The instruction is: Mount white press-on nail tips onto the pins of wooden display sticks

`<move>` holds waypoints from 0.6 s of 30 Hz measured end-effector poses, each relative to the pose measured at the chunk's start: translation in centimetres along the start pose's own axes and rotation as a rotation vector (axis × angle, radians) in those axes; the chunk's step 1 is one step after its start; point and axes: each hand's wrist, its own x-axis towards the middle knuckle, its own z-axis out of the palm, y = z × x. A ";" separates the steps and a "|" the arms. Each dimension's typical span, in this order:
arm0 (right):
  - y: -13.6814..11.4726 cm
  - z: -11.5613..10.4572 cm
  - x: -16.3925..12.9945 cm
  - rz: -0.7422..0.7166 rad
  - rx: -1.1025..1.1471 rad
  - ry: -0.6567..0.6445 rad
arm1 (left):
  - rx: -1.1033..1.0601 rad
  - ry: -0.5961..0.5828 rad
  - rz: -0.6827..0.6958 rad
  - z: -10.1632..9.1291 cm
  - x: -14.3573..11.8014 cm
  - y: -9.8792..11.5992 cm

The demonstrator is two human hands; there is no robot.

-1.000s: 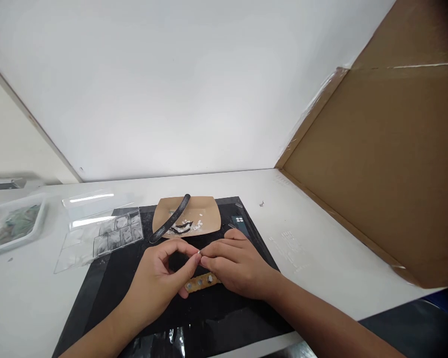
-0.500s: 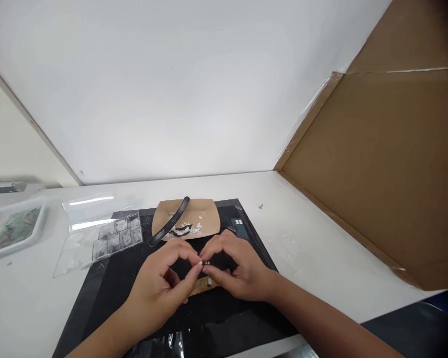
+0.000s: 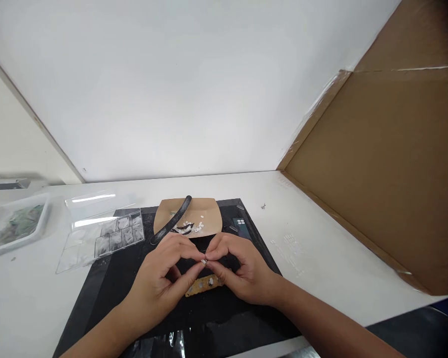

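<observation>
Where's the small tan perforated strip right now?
The small tan perforated strip lies on the black mat, centre of the head view, just below the fingertips of both hands.

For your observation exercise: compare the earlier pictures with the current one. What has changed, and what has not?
The right hand lifted off the tan strip; now its fingertips meet the left hand around a tiny white piece. Strip, brown tray and clear box stayed put.

A mat (image 3: 108, 298) lies on the counter (image 3: 321, 258). At the mat's far edge sits a paper tray (image 3: 205, 214), with a curved strip (image 3: 171, 221) lying across its left side and small chips (image 3: 194, 227) in it. Left of the paper tray, a compartment box (image 3: 104, 238) overlaps the mat's left edge; further left stands a shallow container (image 3: 15, 228). Nearer than the paper tray, a perforated strip (image 3: 203, 284) lies on the mat. A cardboard panel (image 3: 388, 169) stands to the right.
</observation>
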 end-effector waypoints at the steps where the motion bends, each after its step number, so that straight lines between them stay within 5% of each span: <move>1: 0.0 0.1 0.0 -0.013 -0.018 0.009 | 0.003 0.017 -0.014 0.0 0.0 0.0; 18: 0.7 0.7 -0.5 -0.228 -0.499 0.044 | 0.007 0.115 -0.134 0.6 0.0 0.8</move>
